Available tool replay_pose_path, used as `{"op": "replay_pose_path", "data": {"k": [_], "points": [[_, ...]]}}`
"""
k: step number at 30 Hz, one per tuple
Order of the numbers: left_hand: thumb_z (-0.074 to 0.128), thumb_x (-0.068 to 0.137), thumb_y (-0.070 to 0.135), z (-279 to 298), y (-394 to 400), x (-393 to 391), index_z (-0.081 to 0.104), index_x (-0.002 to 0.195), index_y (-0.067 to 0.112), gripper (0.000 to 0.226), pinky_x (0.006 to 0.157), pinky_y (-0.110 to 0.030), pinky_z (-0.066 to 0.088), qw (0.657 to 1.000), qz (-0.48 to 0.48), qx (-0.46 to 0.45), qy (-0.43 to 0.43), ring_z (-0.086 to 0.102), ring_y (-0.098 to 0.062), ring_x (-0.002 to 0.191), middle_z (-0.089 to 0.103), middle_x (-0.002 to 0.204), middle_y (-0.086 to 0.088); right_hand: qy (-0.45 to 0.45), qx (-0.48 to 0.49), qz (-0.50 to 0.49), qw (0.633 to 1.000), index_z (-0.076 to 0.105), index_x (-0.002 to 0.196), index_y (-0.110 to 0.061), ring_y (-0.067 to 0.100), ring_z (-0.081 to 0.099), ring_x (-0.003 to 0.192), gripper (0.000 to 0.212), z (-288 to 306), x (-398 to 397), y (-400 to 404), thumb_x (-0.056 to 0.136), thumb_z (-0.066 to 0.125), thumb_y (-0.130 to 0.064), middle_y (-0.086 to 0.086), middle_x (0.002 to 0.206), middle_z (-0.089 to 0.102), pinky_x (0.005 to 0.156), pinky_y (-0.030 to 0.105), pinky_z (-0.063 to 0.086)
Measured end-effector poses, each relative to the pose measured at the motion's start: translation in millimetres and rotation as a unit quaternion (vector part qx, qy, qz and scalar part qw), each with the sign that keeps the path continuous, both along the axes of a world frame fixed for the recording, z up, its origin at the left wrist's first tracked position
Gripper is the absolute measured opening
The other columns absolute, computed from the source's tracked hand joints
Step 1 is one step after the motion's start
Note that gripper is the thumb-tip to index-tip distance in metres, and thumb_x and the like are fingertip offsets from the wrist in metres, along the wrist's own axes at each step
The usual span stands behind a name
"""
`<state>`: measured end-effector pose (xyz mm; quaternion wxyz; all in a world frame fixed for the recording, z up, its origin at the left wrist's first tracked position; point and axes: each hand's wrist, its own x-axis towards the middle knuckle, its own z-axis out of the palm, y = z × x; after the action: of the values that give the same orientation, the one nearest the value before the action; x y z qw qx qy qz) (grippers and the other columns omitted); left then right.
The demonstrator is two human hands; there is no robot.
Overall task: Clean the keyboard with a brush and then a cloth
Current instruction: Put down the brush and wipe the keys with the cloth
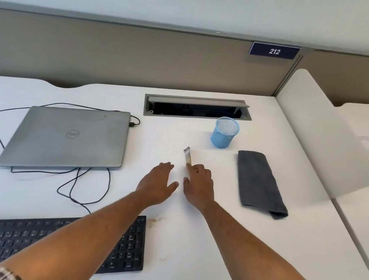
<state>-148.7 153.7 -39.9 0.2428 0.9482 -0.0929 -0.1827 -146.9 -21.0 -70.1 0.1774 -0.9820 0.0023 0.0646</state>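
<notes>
nearest the camera, the black keyboard (58,245) lies at the desk's (213,245) front left edge, partly under the left forearm — a rigid slab, light enough to slide if pushed, with keys that wobble and give, so brushing looks to want short light strokes rather than pressure. a few crumbs (156,220) sit just off its far right corner.

further out, both hands reach over the middle of the desk. the left hand (158,184) is flat and relaxed, fingers straight, holding nothing. the right hand (199,184) is at the handle end of the small paintbrush (188,155), its fingers (193,168) touching or just closing on the wood; whether they have truly clamped it i cannot tell, since the hand hides the contact.

the brush should weigh almost nothing — a stiff wooden handle, soft pale bristles pointing away. the handle near the metal band is probably the best place to pinch it, giving control of the tip; it could roll or skitter on the smooth desk if nudged.

to the right lies the folded grey cloth (260,184), limp and soft, best gathered from above by a bunched fold. beyond the brush stands a blue mesh pen cup (224,132), and far left a closed dell laptop (67,137) with its cable (78,188).
</notes>
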Motion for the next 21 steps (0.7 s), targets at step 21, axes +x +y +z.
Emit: {"op": "replay_pose_path", "data": {"k": [21], "points": [[0.057,0.106,0.043,-3.6,-111.0,44.9,0.034,0.163,0.018,0.066,0.124,-0.034,0.028,0.996,-0.053,-0.07,0.003,0.029,-0.016,0.157,0.031,0.171,0.003,-0.007,-0.118,-0.213,0.97,0.05,0.139,-0.019,0.031,0.046,0.127,0.074,18.6,-4.4,-155.6,0.084,0.067,-0.067,0.008,0.139,0.048,0.098,0.042,0.045]]}}
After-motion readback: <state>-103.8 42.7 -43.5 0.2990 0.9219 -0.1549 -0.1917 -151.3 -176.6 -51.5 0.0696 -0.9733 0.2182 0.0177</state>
